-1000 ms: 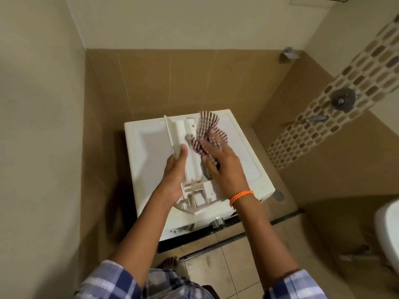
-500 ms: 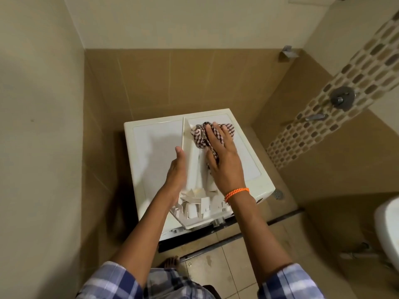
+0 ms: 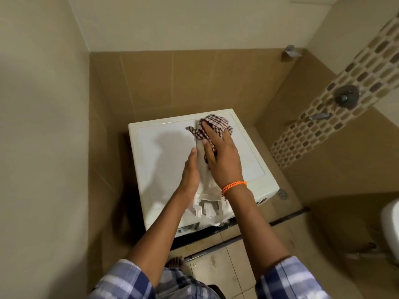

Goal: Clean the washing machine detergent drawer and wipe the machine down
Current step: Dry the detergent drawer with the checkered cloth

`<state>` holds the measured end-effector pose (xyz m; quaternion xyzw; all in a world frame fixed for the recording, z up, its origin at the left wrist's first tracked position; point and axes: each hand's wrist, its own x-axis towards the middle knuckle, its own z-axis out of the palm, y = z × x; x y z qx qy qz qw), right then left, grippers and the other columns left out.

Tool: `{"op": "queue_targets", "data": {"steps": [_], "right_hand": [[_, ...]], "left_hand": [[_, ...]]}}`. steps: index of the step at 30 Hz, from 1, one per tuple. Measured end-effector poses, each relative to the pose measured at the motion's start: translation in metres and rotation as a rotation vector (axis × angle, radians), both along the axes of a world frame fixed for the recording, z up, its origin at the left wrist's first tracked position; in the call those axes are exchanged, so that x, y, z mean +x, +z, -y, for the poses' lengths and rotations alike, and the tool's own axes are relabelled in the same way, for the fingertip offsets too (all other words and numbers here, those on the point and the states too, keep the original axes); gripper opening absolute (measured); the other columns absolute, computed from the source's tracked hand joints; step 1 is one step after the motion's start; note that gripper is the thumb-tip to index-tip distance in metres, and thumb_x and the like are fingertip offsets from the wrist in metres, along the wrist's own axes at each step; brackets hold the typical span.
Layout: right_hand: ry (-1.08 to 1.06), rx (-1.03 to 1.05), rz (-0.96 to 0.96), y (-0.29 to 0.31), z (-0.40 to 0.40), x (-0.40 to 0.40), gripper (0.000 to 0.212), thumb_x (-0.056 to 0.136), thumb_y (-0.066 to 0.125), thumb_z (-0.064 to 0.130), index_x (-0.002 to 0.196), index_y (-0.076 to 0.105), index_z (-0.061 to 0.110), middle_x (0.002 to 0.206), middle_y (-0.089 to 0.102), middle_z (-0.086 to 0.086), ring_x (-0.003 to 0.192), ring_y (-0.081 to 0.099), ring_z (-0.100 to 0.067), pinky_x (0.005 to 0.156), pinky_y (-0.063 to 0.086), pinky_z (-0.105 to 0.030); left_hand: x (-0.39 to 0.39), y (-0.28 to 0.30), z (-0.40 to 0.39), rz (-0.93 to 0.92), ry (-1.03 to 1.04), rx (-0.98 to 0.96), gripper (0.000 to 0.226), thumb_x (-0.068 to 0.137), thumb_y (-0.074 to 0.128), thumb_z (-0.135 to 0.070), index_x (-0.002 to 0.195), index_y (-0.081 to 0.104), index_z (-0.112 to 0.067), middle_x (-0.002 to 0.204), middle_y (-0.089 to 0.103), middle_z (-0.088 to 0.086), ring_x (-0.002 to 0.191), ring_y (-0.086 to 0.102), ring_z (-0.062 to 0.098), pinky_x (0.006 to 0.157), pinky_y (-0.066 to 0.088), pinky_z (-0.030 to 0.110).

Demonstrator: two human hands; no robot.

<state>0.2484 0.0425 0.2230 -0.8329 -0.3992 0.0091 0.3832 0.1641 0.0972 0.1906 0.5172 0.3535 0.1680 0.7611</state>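
Note:
The white detergent drawer (image 3: pixel 207 207) lies lengthwise on top of the white washing machine (image 3: pixel 164 152), its moulded end toward me. My left hand (image 3: pixel 191 169) steadies the drawer's left side with straight fingers. My right hand (image 3: pixel 222 157), an orange band at its wrist, presses a brown-and-white checked cloth (image 3: pixel 213 124) flat against the drawer's far part. Most of the drawer is hidden under both hands.
The machine stands in a tiled corner, walls close on the left and behind. A shower valve (image 3: pixel 346 97) and tap (image 3: pixel 319 116) are on the right wall, a floor drain (image 3: pixel 281 193) beside the machine, a white fixture (image 3: pixel 390 225) at the right edge.
The drawer has been turned from showing its open side to lying flatter. My right hand has slid the cloth further away along it; my left hand has stayed on its left side.

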Motion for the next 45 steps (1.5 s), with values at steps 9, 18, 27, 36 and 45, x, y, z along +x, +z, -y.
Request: {"op": "queue_targets", "data": {"steps": [9, 18, 27, 36, 45], "right_hand": [[0.286, -0.108, -0.056, -0.03, 0.035, -0.031, 0.048, 0.107, 0.055, 0.015, 0.15, 0.056, 0.037, 0.172, 0.027, -0.002, 0.159, 0.026, -0.021, 0.122, 0.041, -0.039], [0.09, 0.129, -0.112, 0.013, -0.004, -0.007, 0.046, 0.108, 0.054, 0.021, 0.152, 0.054, 0.035, 0.172, 0.029, 0.002, 0.16, 0.025, -0.015, 0.125, 0.037, -0.04], [0.454, -0.08, -0.156, 0.001, 0.057, -0.014, 0.04, 0.11, 0.056, 0.019, 0.149, 0.06, 0.029, 0.152, 0.058, 0.007, 0.137, 0.056, -0.007, 0.114, 0.046, -0.028], [0.334, -0.33, -0.09, -0.018, 0.069, 0.025, 0.039, 0.1, 0.059, 0.007, 0.128, 0.077, 0.028, 0.129, 0.068, 0.004, 0.107, 0.068, -0.02, 0.089, 0.059, -0.037], [0.152, -0.186, 0.245, -0.043, 0.053, -0.06, 0.039, 0.094, 0.048, 0.023, 0.125, 0.072, 0.018, 0.119, 0.066, -0.005, 0.11, 0.056, -0.024, 0.082, 0.054, -0.037]], "left_hand": [[-0.012, 0.001, -0.028, 0.073, 0.057, -0.242, 0.061, 0.108, 0.038, -0.059, 0.133, 0.07, -0.013, 0.123, 0.078, 0.012, 0.116, 0.074, 0.024, 0.091, 0.06, 0.035], [-0.005, 0.001, -0.015, -0.032, 0.065, -0.027, 0.081, 0.098, 0.021, -0.083, 0.16, 0.042, -0.036, 0.166, 0.043, -0.007, 0.154, 0.037, 0.013, 0.128, 0.028, 0.038], [-0.015, 0.021, -0.027, -0.056, 0.119, 0.1, 0.038, 0.11, 0.024, -0.061, 0.094, 0.052, -0.04, 0.098, 0.06, -0.021, 0.087, 0.062, -0.011, 0.081, 0.052, 0.017], [-0.012, 0.03, -0.027, -0.057, 0.016, 0.229, 0.033, 0.106, 0.028, -0.064, 0.089, 0.044, -0.041, 0.088, 0.037, -0.022, 0.074, 0.045, -0.006, 0.071, 0.036, 0.013], [-0.007, 0.013, -0.03, 0.052, 0.133, 0.322, 0.036, 0.111, 0.036, -0.053, 0.14, 0.053, -0.039, 0.13, 0.064, -0.02, 0.117, 0.061, -0.014, 0.094, 0.05, 0.01]]}}
